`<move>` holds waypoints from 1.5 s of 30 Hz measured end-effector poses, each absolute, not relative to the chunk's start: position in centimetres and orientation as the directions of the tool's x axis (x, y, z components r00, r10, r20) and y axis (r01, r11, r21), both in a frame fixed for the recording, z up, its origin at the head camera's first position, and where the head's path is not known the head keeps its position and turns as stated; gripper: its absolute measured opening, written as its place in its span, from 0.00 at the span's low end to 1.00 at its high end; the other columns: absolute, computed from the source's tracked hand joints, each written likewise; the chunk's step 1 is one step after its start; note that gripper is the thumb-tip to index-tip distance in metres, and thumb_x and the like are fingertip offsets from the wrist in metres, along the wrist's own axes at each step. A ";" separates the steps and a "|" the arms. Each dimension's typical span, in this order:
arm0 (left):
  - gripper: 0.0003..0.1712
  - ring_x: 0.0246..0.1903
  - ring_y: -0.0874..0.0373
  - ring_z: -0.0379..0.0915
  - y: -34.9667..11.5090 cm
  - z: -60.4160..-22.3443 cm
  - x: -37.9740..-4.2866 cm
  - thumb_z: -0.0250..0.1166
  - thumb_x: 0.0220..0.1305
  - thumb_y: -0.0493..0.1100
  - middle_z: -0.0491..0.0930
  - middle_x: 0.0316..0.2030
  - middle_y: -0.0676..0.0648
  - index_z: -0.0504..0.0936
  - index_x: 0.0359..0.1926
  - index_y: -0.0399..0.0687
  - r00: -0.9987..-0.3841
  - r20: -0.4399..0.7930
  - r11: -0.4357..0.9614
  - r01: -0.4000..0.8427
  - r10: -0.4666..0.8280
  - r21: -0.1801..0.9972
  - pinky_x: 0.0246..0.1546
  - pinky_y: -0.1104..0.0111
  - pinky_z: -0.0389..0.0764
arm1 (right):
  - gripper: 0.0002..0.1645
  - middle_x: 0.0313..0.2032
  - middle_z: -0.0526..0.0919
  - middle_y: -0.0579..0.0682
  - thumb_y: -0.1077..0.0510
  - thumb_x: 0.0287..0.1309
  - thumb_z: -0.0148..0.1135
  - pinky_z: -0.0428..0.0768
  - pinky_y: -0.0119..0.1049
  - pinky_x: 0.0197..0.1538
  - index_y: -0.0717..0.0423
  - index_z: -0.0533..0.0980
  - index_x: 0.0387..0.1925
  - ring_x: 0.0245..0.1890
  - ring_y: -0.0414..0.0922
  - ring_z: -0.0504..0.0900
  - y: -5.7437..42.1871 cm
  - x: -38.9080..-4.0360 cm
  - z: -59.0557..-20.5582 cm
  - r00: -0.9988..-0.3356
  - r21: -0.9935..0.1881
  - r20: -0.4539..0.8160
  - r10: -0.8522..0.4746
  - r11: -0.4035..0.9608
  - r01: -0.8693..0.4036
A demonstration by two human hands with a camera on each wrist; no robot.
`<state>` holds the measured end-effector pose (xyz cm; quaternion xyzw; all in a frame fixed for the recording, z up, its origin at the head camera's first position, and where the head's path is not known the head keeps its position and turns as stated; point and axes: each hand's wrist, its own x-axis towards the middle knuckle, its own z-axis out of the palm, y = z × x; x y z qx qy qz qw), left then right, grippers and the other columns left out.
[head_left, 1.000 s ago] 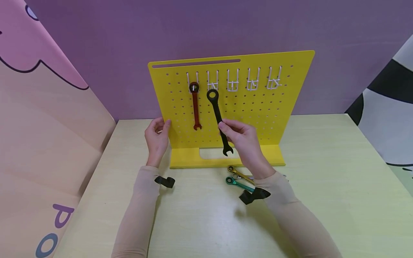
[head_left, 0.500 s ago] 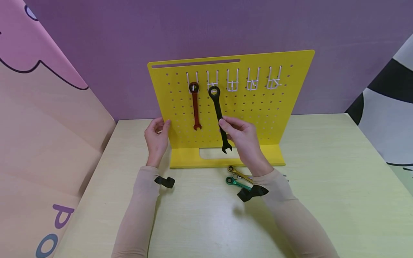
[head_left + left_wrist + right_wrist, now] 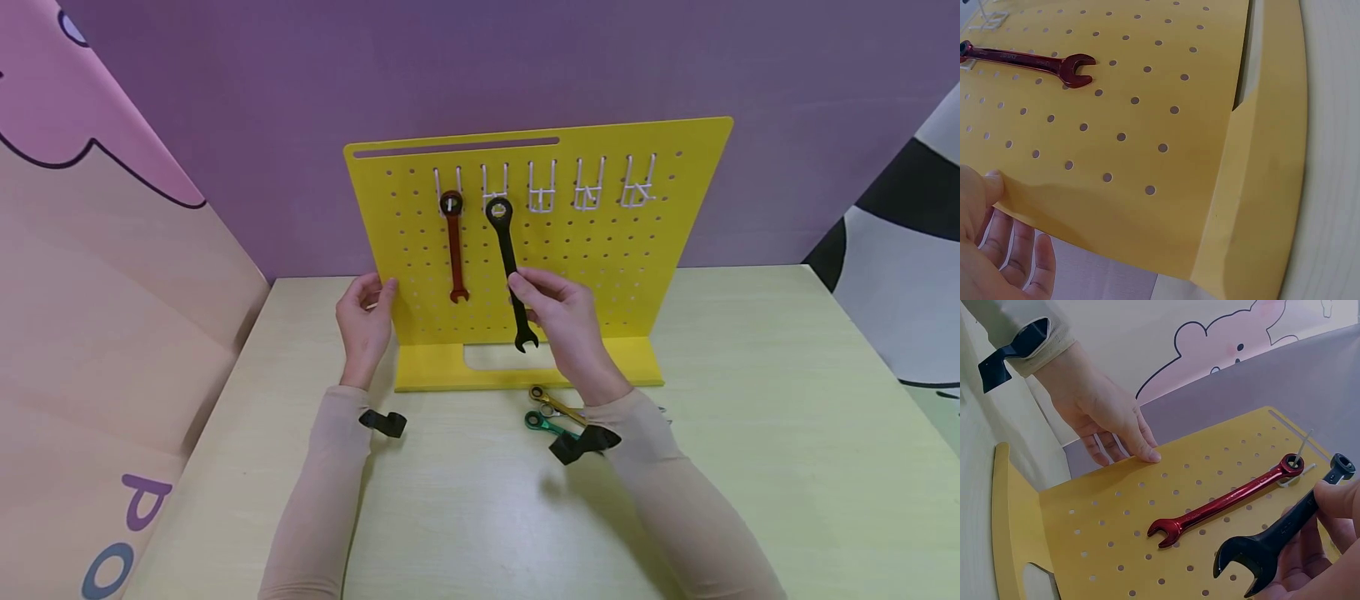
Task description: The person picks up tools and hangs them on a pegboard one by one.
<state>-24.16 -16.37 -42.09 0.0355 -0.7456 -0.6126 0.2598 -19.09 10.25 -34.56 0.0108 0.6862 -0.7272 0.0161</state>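
Observation:
My right hand pinches a black combination wrench by its shaft, ring end up and open end down. In the head view the ring overlaps the second white hook from the left. A yellow pegboard stands upright on its base; my left hand grips its left edge, thumb on the front and the other fingers behind. On the leftmost hook hangs a red combination wrench, its ring around the hook's prong in the right wrist view.
Three more white hooks, including the rightmost hook, line the board's top right. Below the base lie a gold wrench, a green wrench and a silver one, partly hidden by my right wrist. A purple wall rises behind the table.
My right hand has moved slightly up, carrying the black wrench; its ring has gone from just below the second hook to overlapping it. My left hand stays at the board's edge.

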 end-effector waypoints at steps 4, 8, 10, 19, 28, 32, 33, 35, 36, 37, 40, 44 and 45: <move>0.17 0.40 0.62 0.78 -16.5 -42.3 -24.2 0.70 0.74 0.44 0.84 0.45 0.40 0.85 0.54 0.35 -0.864 0.341 0.243 0.265 -0.369 0.933 0.45 0.76 0.79 | 0.26 0.52 0.84 0.38 0.51 0.76 0.65 0.76 0.34 0.54 0.59 0.80 0.67 0.53 0.41 0.77 10.2 -19.5 -34.7 -0.999 -0.998 -0.041 -0.017 -0.057 0.042; 0.17 0.41 0.60 0.78 -16.5 -42.3 -24.2 0.70 0.75 0.44 0.83 0.44 0.40 0.85 0.54 0.34 -0.864 0.345 0.246 0.267 -0.367 0.932 0.45 0.75 0.79 | 0.26 0.61 0.82 0.45 0.51 0.76 0.64 0.78 0.35 0.58 0.57 0.79 0.69 0.56 0.41 0.78 10.0 -19.8 -34.5 -0.999 -0.997 -0.044 -0.027 -0.062 0.045; 0.17 0.41 0.59 0.79 -16.5 -42.3 -24.1 0.70 0.75 0.44 0.83 0.44 0.40 0.85 0.54 0.34 -0.864 0.347 0.249 0.269 -0.366 0.930 0.45 0.75 0.79 | 0.26 0.65 0.80 0.47 0.51 0.77 0.64 0.78 0.36 0.58 0.57 0.78 0.69 0.57 0.41 0.78 9.9 -20.0 -34.4 -0.999 -0.997 -0.042 -0.029 -0.066 0.044; 0.16 0.40 0.63 0.78 -16.4 -42.3 -24.2 0.70 0.74 0.43 0.83 0.43 0.42 0.86 0.53 0.35 -0.862 0.347 0.240 0.272 -0.370 0.932 0.43 0.79 0.79 | 0.27 0.69 0.78 0.52 0.51 0.77 0.64 0.77 0.44 0.66 0.58 0.77 0.70 0.60 0.43 0.78 9.5 -20.7 -34.2 -0.997 -0.993 -0.063 -0.040 -0.097 0.067; 0.16 0.39 0.64 0.78 -16.4 -42.3 -24.2 0.71 0.74 0.43 0.83 0.43 0.43 0.86 0.53 0.35 -0.859 0.346 0.237 0.272 -0.377 0.933 0.43 0.79 0.79 | 0.27 0.70 0.78 0.52 0.51 0.77 0.64 0.76 0.44 0.66 0.58 0.78 0.70 0.61 0.43 0.77 9.4 -21.6 -34.6 -0.996 -0.990 -0.083 -0.036 -0.115 0.086; 0.17 0.40 0.62 0.78 -16.4 -42.3 -24.2 0.70 0.74 0.44 0.82 0.42 0.45 0.85 0.53 0.35 -0.861 0.343 0.235 0.270 -0.374 0.934 0.44 0.77 0.79 | 0.27 0.68 0.79 0.52 0.51 0.76 0.64 0.77 0.46 0.68 0.58 0.78 0.69 0.61 0.43 0.78 9.2 -21.9 -34.8 -0.997 -0.990 -0.078 -0.030 -0.112 0.080; 0.17 0.40 0.61 0.78 -16.5 -42.3 -24.2 0.70 0.74 0.45 0.82 0.42 0.44 0.85 0.53 0.35 -0.862 0.343 0.235 0.269 -0.374 0.934 0.44 0.77 0.79 | 0.27 0.67 0.79 0.51 0.50 0.76 0.64 0.77 0.46 0.68 0.58 0.78 0.69 0.60 0.43 0.78 9.2 -21.9 -34.8 -0.997 -0.991 -0.074 -0.028 -0.107 0.077; 0.17 0.41 0.60 0.78 -16.5 -42.3 -24.2 0.70 0.74 0.45 0.83 0.43 0.43 0.85 0.53 0.35 -0.862 0.341 0.234 0.268 -0.374 0.934 0.44 0.76 0.80 | 0.27 0.66 0.80 0.51 0.50 0.76 0.65 0.78 0.45 0.67 0.58 0.79 0.68 0.60 0.43 0.78 9.1 -22.0 -34.9 -0.997 -0.993 -0.066 -0.025 -0.093 0.068; 0.17 0.41 0.60 0.78 -16.5 -42.3 -24.2 0.70 0.74 0.45 0.83 0.43 0.43 0.85 0.53 0.35 -0.863 0.340 0.235 0.266 -0.375 0.935 0.44 0.76 0.80 | 0.27 0.65 0.81 0.50 0.50 0.76 0.65 0.79 0.44 0.66 0.58 0.79 0.68 0.60 0.43 0.78 9.0 -22.1 -34.9 -0.998 -0.994 -0.062 -0.024 -0.085 0.063; 0.17 0.41 0.60 0.78 -16.5 -42.2 -24.2 0.70 0.74 0.45 0.83 0.43 0.43 0.86 0.53 0.35 -0.863 0.338 0.237 0.264 -0.375 0.935 0.45 0.76 0.80 | 0.27 0.64 0.81 0.50 0.49 0.76 0.65 0.80 0.43 0.65 0.58 0.79 0.68 0.59 0.43 0.78 9.0 -22.1 -35.0 -0.998 -0.996 -0.057 -0.021 -0.074 0.059; 0.17 0.41 0.60 0.78 -16.5 -42.2 -24.2 0.70 0.74 0.45 0.83 0.43 0.43 0.85 0.53 0.35 -0.865 0.336 0.240 0.260 -0.373 0.935 0.45 0.76 0.80 | 0.26 0.61 0.82 0.48 0.48 0.75 0.66 0.81 0.39 0.60 0.57 0.80 0.66 0.57 0.42 0.78 8.9 -22.5 -35.2 -0.999 -0.998 -0.044 -0.008 -0.048 0.044; 0.17 0.40 0.61 0.78 -16.4 -42.1 -24.2 0.70 0.74 0.44 0.83 0.43 0.43 0.85 0.53 0.34 -0.866 0.337 0.240 0.262 -0.370 0.935 0.44 0.77 0.80 | 0.24 0.55 0.85 0.47 0.47 0.73 0.68 0.84 0.34 0.55 0.57 0.83 0.62 0.52 0.42 0.81 9.0 -23.1 -36.0 -1.000 -1.000 0.014 0.021 0.001 -0.014; 0.17 0.40 0.61 0.78 -16.4 -42.1 -24.1 0.70 0.74 0.44 0.83 0.43 0.43 0.85 0.53 0.34 -0.865 0.337 0.239 0.262 -0.371 0.935 0.44 0.77 0.79 | 0.24 0.53 0.86 0.46 0.47 0.72 0.69 0.85 0.32 0.53 0.58 0.84 0.60 0.51 0.41 0.82 9.0 -23.3 -36.3 -0.999 -0.999 0.039 0.031 0.018 -0.038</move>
